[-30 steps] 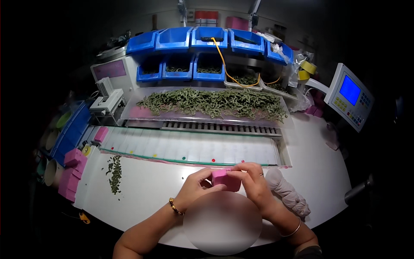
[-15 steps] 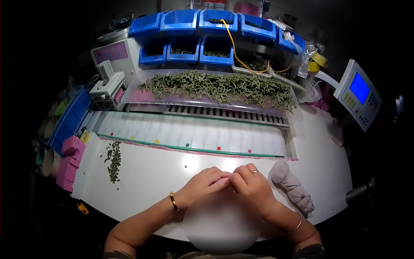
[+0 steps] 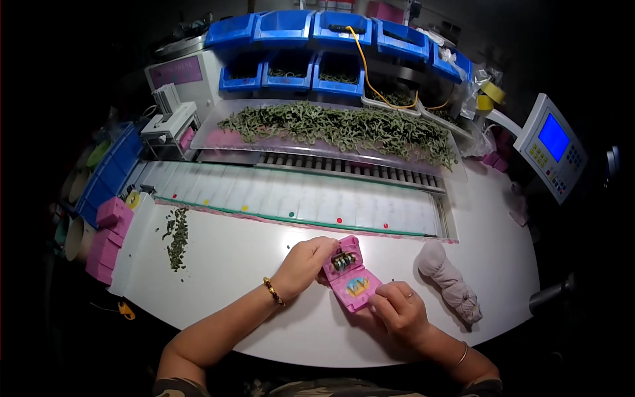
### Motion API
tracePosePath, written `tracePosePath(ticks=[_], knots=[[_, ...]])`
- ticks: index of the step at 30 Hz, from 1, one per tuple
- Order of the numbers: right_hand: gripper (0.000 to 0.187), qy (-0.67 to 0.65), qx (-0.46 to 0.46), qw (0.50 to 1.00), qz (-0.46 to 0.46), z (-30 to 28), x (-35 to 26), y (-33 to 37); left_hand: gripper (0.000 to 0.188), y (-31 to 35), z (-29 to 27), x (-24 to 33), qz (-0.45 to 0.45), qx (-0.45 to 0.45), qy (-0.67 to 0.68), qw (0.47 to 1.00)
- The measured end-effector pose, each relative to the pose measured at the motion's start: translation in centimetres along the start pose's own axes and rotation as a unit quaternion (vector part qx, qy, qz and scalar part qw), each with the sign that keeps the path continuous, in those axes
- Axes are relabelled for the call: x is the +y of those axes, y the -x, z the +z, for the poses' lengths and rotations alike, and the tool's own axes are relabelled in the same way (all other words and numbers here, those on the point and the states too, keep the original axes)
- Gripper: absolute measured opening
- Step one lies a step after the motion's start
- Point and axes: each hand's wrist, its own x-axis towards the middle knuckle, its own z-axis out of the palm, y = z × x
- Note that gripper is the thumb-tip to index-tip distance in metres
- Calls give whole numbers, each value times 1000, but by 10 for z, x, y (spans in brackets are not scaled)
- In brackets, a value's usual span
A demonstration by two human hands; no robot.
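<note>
A small pink box (image 3: 358, 272) is held opened out over the white table, tilted toward me. Several short dark-green pieces (image 3: 343, 262) lie in a row in its upper half, and the lower half bears a blue and yellow picture. My left hand (image 3: 305, 264) is closed on the box's upper left side, thumb along the edge. At the lower right corner, the curled fingers of my right hand (image 3: 399, 309) pinch the edge of the lower half. The fingertips are partly hidden.
A clear tray heaped with dried green curls (image 3: 331, 129) stands behind a white slotted strip (image 3: 284, 192). Blue bins (image 3: 288, 69) rise beyond. Green bits (image 3: 177, 241) lie left, pink boxes (image 3: 106, 261) at the edge; a grey cloth bundle (image 3: 450, 281) and keypad display (image 3: 552, 145) are right.
My hands, earlier together near the table's middle, have moved apart. The opened pink box now shows between them; earlier a grey blur covered the area just below the hands. The view has shifted slightly.
</note>
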Motion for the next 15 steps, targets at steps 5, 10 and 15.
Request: tracePosePath(ticks=[5,10,15], knots=[[16,-18,-31,999,-27,7,8,-9,28,3,-2,1,37,0,-4,999],[16,8,-13,996,87,23,4,-26,24,5,2,0,53,-26,36,998],[34,3,28,996,89,26,6,-38,23,3,-2,-2,45,-27,33,998]])
